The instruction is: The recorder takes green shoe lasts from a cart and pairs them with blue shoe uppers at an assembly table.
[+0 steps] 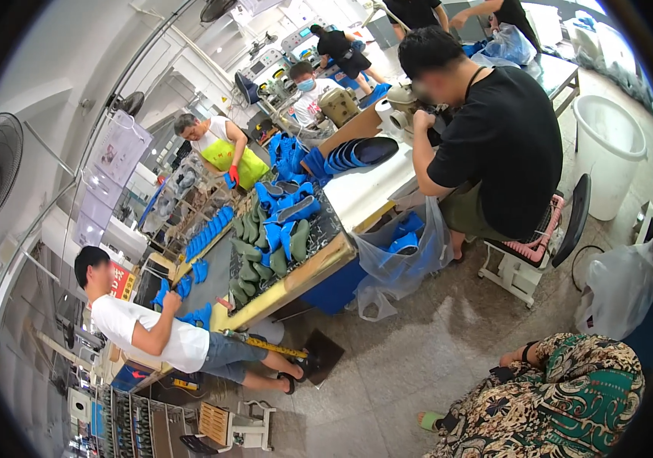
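Note:
In the lower right corner, a flowing garment (556,404) with a cream, black and green pattern covers my body. From its wide sleeve comes a short stretch of bare forearm with a black wristband (529,353). It ends in what looks like my right hand (508,358), resting against the patterned cloth next to a small dark item (501,374). Its fingers are too small and hidden to read. My left hand does not show. A green slipper (430,420) sticks out below the cloth, on the tiled floor.
A worktable (296,288) bears blue shoe uppers (290,210) and green shoe lasts (246,252). A person in black (502,145) works seated by a machine; people in white (151,328) and a yellow-green apron (236,159) stand around it. A white tub (609,145) and plastic bag (620,290) stand right.

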